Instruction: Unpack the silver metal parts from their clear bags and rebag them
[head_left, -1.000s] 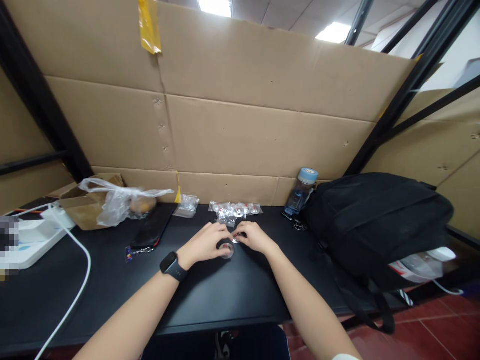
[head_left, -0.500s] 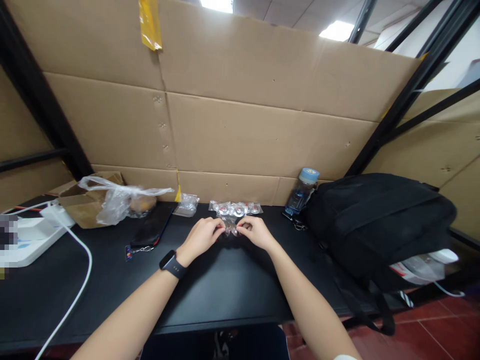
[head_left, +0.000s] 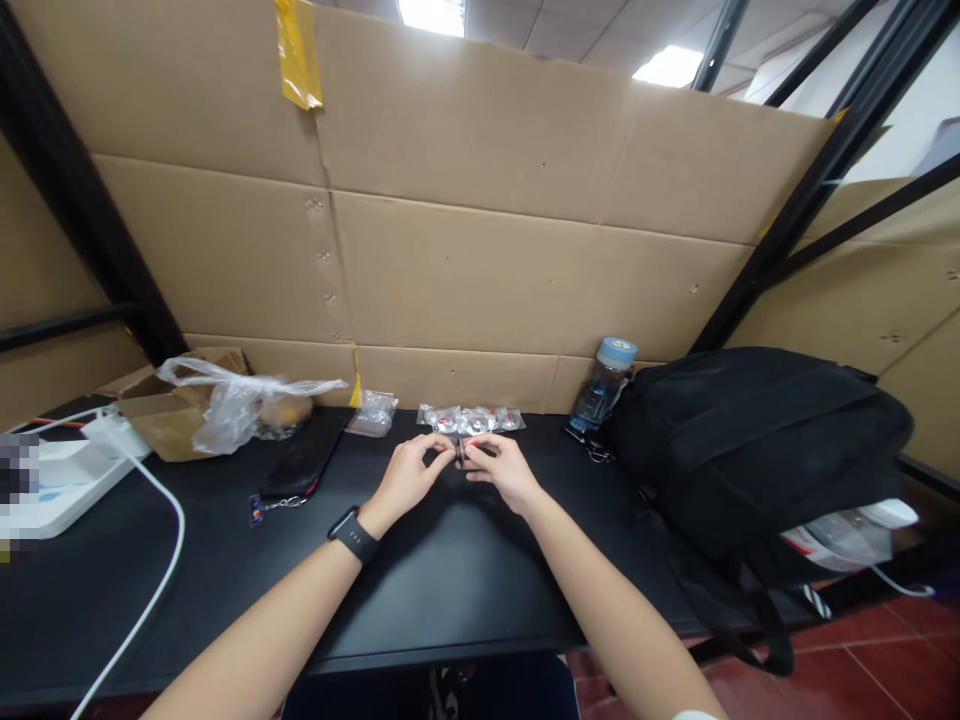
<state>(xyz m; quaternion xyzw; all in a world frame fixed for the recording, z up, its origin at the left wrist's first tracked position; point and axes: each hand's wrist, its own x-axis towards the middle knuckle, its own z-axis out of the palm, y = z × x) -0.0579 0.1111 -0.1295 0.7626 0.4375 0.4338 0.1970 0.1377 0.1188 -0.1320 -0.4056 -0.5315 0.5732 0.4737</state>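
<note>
My left hand (head_left: 410, 474), with a black smartwatch (head_left: 354, 536) on its wrist, and my right hand (head_left: 501, 468) meet over the black table (head_left: 420, 590). Both pinch a small clear object (head_left: 459, 453) between their fingertips; it is too small to name. Just behind the fingers lies a row of small clear packets with red and white parts (head_left: 471, 419).
A cardboard wall (head_left: 480, 270) backs the table. At left are a plastic bag on a cardboard box (head_left: 225, 402), a dark phone with a key chain (head_left: 300, 465), a white power strip and cable (head_left: 90, 455), a small clear bag (head_left: 373, 411). At right stand a water bottle (head_left: 602, 385) and a black backpack (head_left: 757, 440).
Both hands have moved away from me toward the row of packets, lifting a small clear object off the table and bringing their fingertips together on it.
</note>
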